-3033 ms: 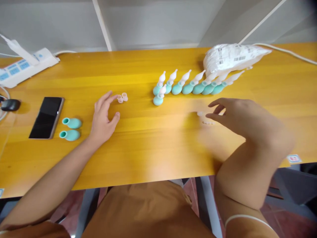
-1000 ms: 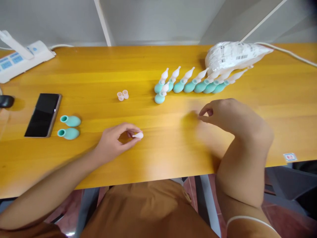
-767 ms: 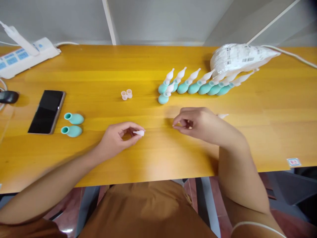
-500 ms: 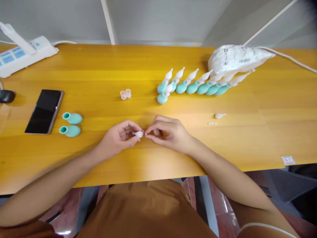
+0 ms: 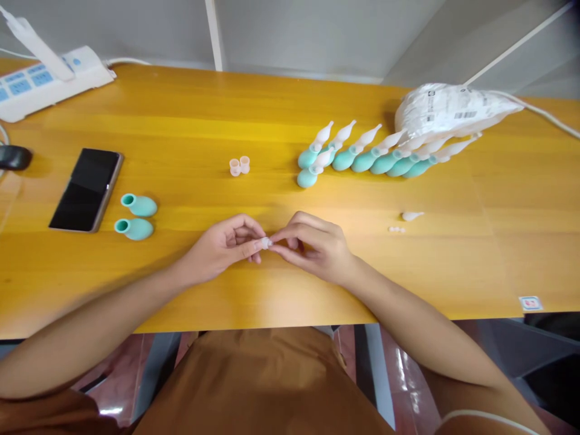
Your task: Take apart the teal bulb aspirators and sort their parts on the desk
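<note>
Between the thumb and fingers of my left hand is a whitish translucent nozzle tip, mostly covered, its wide end facing right. My right hand is closed in a pinch against that end, on a tiny white piece largely hidden by the fingertips. To the right lie another nozzle tip and a few small white beads. Farther back stands a group of teal squeeze bulbs with pale nozzles fitted in their necks.
Two teal bulbs without nozzles lie at the left beside a phone. Small pink cups stand in the middle. A white plastic bag, a power strip and a black mouse are farther out.
My hands have come together: the right fingertips now touch the wide end of the nozzle tip, where a small gap was before. The camera view has shifted slightly.
</note>
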Motion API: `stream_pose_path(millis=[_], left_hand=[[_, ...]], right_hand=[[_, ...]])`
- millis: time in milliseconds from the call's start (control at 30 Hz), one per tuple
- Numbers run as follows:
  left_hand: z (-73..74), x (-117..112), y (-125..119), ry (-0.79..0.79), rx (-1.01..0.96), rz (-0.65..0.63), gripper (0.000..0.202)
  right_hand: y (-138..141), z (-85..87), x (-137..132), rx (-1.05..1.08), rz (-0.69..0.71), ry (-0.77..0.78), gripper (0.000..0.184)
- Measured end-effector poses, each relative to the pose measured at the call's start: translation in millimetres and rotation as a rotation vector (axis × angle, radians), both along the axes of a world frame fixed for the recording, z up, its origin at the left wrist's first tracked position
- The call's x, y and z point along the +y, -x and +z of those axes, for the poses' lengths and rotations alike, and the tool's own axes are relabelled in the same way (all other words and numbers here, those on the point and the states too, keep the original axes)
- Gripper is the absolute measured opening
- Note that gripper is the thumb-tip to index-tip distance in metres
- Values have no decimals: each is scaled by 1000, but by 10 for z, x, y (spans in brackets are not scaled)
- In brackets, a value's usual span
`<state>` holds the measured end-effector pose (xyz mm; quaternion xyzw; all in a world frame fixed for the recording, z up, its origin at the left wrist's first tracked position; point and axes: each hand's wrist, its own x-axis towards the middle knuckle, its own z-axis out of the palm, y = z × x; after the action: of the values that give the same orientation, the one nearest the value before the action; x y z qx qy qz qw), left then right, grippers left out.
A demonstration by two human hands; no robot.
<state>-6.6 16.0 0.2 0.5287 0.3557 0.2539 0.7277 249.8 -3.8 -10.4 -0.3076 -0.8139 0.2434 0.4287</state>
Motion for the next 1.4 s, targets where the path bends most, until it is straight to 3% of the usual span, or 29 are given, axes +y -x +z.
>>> stream_pose_path(millis=[400, 600, 700, 1033, 1400], left_hand=[[10, -8, -3, 77, -47, -21, 40], [6, -41, -18, 353, -133, 4, 45], [-13, -30, -18, 412, -192, 21, 45], [8, -17, -2, 422, -200, 35, 42], [-7, -35, -8, 298, -168, 70, 40]], right_hand=[[-21, 44, -11, -121, -22, -182, 13], [-28, 71, -51, -187, -58, -248, 15], [-37, 74, -48, -189, -61, -235, 17], [-67, 83, 2, -64, 26, -33, 20], [-94, 104, -7, -62, 71, -77, 19]])
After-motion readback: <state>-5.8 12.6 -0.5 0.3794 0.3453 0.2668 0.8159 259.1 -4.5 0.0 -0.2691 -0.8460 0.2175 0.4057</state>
